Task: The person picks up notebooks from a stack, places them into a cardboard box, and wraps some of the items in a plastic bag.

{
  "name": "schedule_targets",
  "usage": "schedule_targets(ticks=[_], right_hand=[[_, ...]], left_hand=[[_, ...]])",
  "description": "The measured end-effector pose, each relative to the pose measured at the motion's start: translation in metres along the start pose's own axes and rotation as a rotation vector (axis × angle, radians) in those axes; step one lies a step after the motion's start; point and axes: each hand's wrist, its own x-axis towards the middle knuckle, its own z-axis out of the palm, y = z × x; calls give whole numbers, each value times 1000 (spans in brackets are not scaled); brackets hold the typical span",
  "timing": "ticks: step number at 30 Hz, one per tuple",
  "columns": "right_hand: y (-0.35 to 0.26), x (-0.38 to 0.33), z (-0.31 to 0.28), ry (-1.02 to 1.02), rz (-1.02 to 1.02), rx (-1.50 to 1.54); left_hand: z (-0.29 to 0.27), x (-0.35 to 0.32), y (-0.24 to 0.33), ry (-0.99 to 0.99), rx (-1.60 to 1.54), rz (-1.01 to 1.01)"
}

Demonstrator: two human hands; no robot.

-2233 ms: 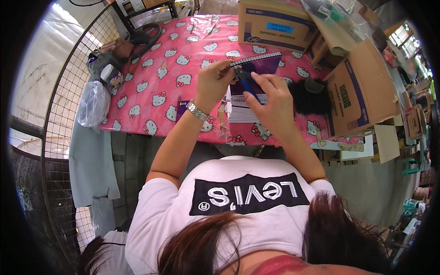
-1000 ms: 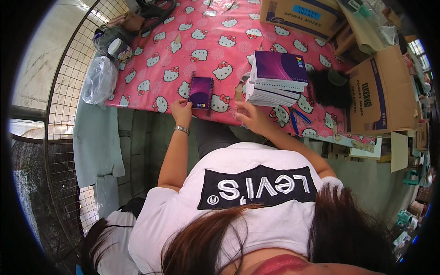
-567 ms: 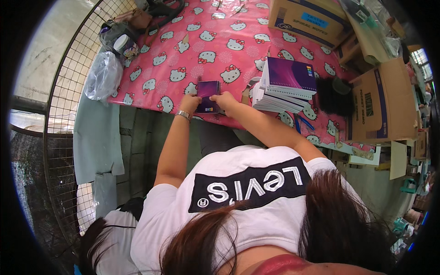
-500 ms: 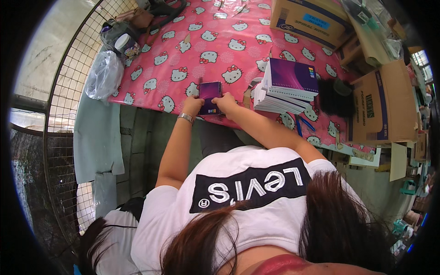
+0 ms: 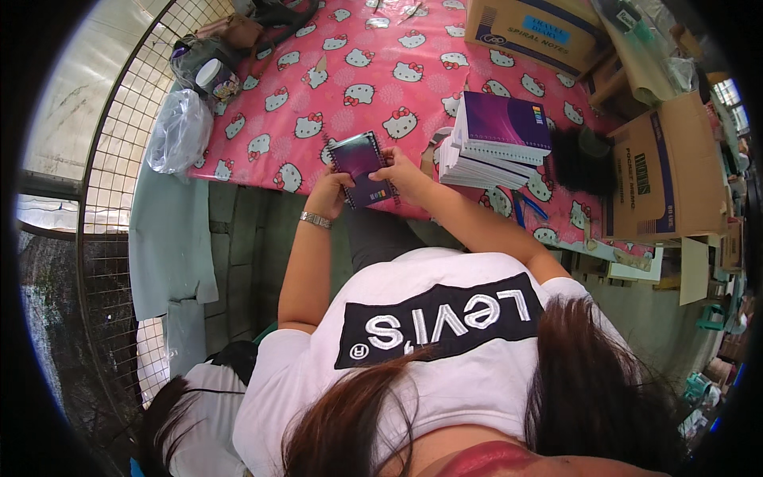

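I hold a small purple spiral notebook (image 5: 362, 165) at the near edge of the table, above its pink cat-patterned cloth (image 5: 334, 87). My left hand (image 5: 327, 193) grips the notebook's lower left side; a metal watch sits on that wrist. My right hand (image 5: 407, 173) grips its right side. To the right of my hands a stack of purple-covered spiral notebooks (image 5: 497, 139) lies on the cloth.
Cardboard boxes stand at the back (image 5: 528, 30) and at the right (image 5: 664, 171). A clear plastic bag (image 5: 179, 131) and a grey bag (image 5: 203, 63) sit at the table's left end by a wire fence (image 5: 103, 159). Blue pens (image 5: 524, 211) lie near the stack. Another person's head (image 5: 179, 421) is at lower left.
Earlier both hands worked over the stack farther back. One purple notebook then came down to the table's near left edge, and both hands now hold it there.
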Motion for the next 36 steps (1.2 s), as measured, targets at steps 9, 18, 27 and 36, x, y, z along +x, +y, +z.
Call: schedule_targets(ticks=[9, 18, 27, 36], right_hand=[[-18, -42, -2, 26, -21, -338], [4, -55, -23, -54, -73, -490], [24, -26, -31, 59, 169, -196], [22, -25, -16, 4, 174, -180]], left_hand=[[-18, -13, 43, 269, 966, 213], [10, 36, -18, 491, 2014, 411], [56, 17, 4, 200, 1901, 234], [-63, 49, -3, 219, 965, 54]])
